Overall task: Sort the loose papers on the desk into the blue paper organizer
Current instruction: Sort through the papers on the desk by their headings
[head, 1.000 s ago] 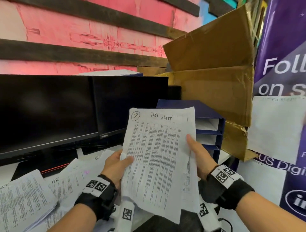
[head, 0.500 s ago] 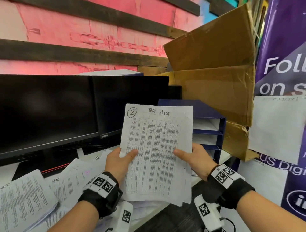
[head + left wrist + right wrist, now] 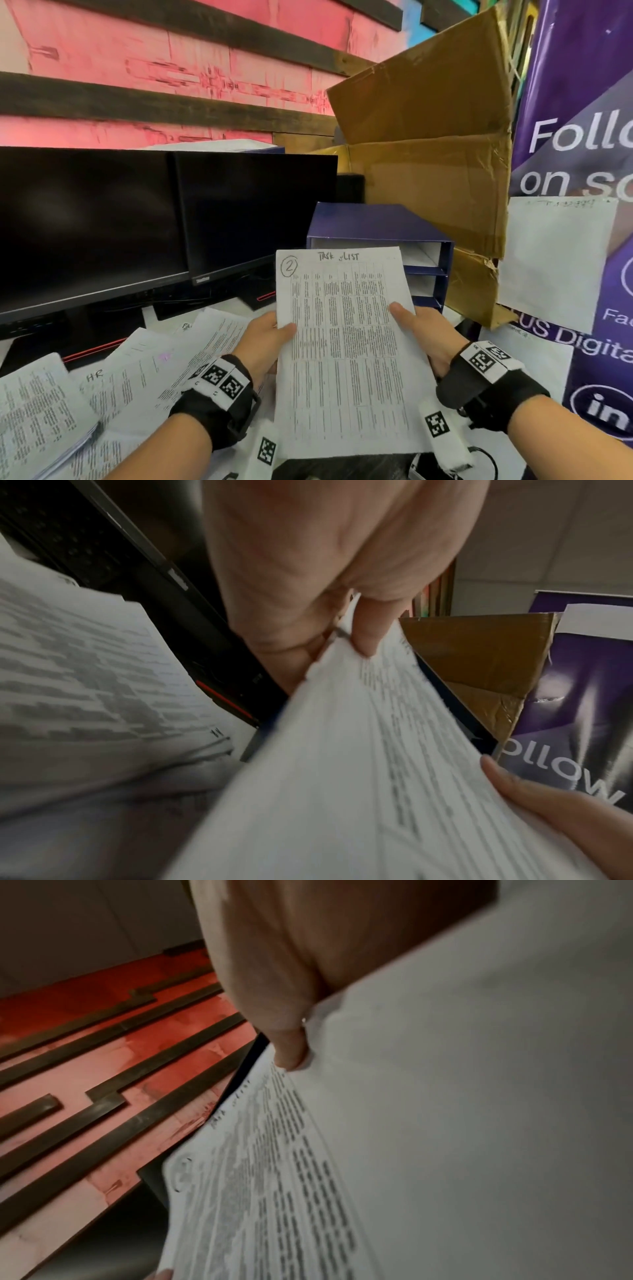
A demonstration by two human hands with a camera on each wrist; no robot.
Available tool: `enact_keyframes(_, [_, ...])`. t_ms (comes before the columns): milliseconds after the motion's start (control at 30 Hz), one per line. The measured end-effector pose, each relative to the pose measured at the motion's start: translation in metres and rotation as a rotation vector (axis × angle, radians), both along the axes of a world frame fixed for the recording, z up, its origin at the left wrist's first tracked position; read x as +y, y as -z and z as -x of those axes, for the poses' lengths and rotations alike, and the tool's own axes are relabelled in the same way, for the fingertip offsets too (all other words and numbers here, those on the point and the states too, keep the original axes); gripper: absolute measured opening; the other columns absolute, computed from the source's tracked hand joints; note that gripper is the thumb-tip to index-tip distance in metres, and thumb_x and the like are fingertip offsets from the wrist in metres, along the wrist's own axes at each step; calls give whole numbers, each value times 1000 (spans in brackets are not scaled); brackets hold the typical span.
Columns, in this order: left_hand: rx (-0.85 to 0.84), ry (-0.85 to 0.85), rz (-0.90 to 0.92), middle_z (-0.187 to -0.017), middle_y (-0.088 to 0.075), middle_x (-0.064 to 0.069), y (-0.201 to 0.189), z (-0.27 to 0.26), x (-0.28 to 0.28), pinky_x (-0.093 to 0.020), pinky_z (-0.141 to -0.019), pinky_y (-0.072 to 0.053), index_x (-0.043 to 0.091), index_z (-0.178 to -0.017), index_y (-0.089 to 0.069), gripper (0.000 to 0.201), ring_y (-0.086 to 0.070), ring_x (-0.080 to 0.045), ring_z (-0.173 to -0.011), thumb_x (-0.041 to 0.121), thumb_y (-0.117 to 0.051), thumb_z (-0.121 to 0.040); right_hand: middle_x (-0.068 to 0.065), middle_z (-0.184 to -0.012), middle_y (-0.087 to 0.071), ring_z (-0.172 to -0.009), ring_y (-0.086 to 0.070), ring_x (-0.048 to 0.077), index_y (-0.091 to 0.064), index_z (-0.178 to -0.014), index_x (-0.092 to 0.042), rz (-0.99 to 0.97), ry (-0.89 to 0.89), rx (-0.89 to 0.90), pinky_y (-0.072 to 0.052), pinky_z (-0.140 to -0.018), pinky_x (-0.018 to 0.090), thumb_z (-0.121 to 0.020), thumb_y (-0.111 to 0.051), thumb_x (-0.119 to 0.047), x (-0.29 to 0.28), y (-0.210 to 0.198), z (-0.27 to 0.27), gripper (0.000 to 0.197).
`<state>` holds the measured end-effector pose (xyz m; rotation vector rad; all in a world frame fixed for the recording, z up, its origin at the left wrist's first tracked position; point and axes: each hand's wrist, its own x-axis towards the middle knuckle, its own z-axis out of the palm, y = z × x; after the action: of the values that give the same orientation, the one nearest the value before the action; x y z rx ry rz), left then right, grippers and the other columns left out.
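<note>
Both hands hold a stack of printed sheets point(image 3: 346, 353) headed "TASK LIST" with a circled 2, upright in front of me. My left hand point(image 3: 270, 334) pinches its left edge, thumb on the front. My right hand point(image 3: 421, 330) pinches the right edge the same way. The stack point(image 3: 359, 764) fills the left wrist view, and the paper point(image 3: 445, 1123) fills the right wrist view. The blue paper organizer point(image 3: 387, 226) stands just behind the stack, its open shelves facing right. More loose papers point(image 3: 137, 370) lie spread over the desk at the left.
Two dark monitors point(image 3: 164, 219) stand behind the loose papers. A torn cardboard box point(image 3: 431, 164) leans behind and right of the organizer. A purple banner point(image 3: 582, 137) with a white sheet point(image 3: 555, 260) on it fills the right side.
The stack has been squared up and shifted right and lower, toward the organizer. My right hand moved from the stack's side edge to a thumb-on-front pinch lower down.
</note>
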<state>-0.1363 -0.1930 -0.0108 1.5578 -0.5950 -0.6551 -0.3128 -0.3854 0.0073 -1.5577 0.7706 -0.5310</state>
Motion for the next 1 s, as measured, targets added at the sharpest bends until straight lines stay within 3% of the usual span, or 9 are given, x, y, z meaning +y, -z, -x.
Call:
enact_keyframes(133, [-24,52,-50,-109,-72,-7,6,10,-18,-45,-90,-54,11,-112,-66,23,-70,-23,-97,6,-50,-97,13,-96,-75,-89,-72,33,-67,-106,-6,-64,18,44,-52,-92,49,-96,-54,-26,-9,2,12,26])
enact_keyframes(267, [-23,41,-22,-101,-73,-11,0,18,-36,-39,-80,-58,6,-99,-67,13,-71,-24,-89,11,-55,-96,9,-94,-75,-87,-72,28,-66,-109,-4,28,99,-41,-53,-90,47,-96,-52,-14,-17,1,21,21])
enact_keyframes(333, [2,39,-19,-96,-73,-13,-7,17,-45,-41,-78,-58,7,-93,-65,13,-71,-27,-87,17,-58,-95,9,-96,-75,-87,-72,29,-65,-107,-6,28,167,-87,-54,-87,45,-97,-52,-16,-25,-6,24,19])
enact_keyframes(500, [-133,159,-111,-105,-72,-4,-14,16,-56,-42,-90,-54,15,-106,-68,18,-69,-22,-97,16,-54,-95,13,-96,-73,-90,-70,35,-65,-105,-9,17,325,-80,-53,-89,54,-94,-56,-28,-47,-24,23,24])
enact_keyframes(600, [-110,70,-42,-100,-73,-6,-17,11,-63,-36,-78,-57,12,-102,-67,15,-70,-20,-89,10,-53,-96,15,-105,-71,-95,-69,36,-59,-117,-9,-152,250,-165,-51,-91,54,-95,-55,-33,-49,-25,18,33])
enact_keyframes(700, [-28,-58,41,-96,-71,-14,-28,3,-72,-37,-75,-57,3,-101,-66,13,-69,-28,-85,7,-54,-95,13,-98,-72,-79,-69,30,-61,-112,-12,-150,97,-32,-57,-70,41,-94,-52,-44,-46,-21,27,38])
enact_keyframes(767, [39,-116,103,-92,-70,-15,-39,0,-79,-36,-73,-57,1,-96,-66,13,-68,-29,-82,9,-56,-95,12,-79,-67,-48,-50,20,-63,-107,-10,-107,-33,66,-42,-47,25,-94,-51,-42,-42,-17,35,36])
enact_keyframes(867, [68,-127,120,-91,-65,-14,-54,-1,-88,-38,-75,-55,9,-83,-60,25,-65,-29,-78,34,-66,-84,8,-64,-56,-36,-28,12,-60,-98,-5,-117,-70,-68,-30,-40,21,-97,-51,-22,-41,-13,34,19])
enact_keyframes(1000, [177,-57,204,-87,-67,-14,-62,6,-89,-29,-49,-54,4,-101,-59,32,-62,-26,-56,35,-59,-93,2,-71,-60,-35,-45,7,-59,-100,-5,-241,133,-300,-43,-36,20,-96,-55,-14,-41,-23,10,11])
